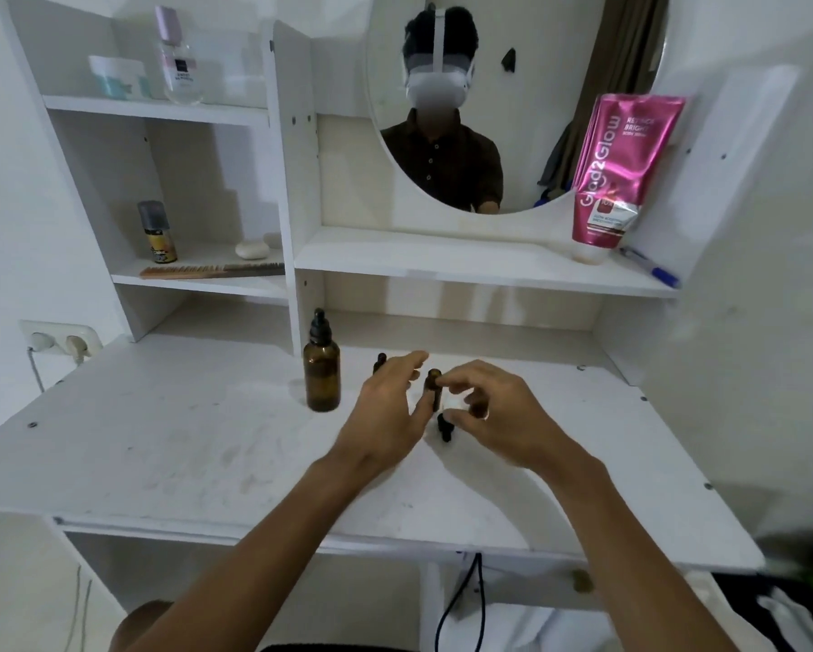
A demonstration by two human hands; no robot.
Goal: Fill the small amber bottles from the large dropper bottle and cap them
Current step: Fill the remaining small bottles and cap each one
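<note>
A white dressing table (160,440) with shelves (442,263) and an oval mirror (513,110) stands against white walls (0,204).

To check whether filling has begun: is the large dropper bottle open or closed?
Closed. The large dropper bottle stands upright on the table, with its black dropper cap seated on the neck.

The large dropper bottle (322,381) and small bottle (434,390) are amber, the large one black-capped. The desk (160,440) is white; the far-right tube (618,167) pink.

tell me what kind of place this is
Likely a home dressing table: a white vanity desk with a round mirror, a pink lotion tube and a brown wooden comb on its shelves.
</note>
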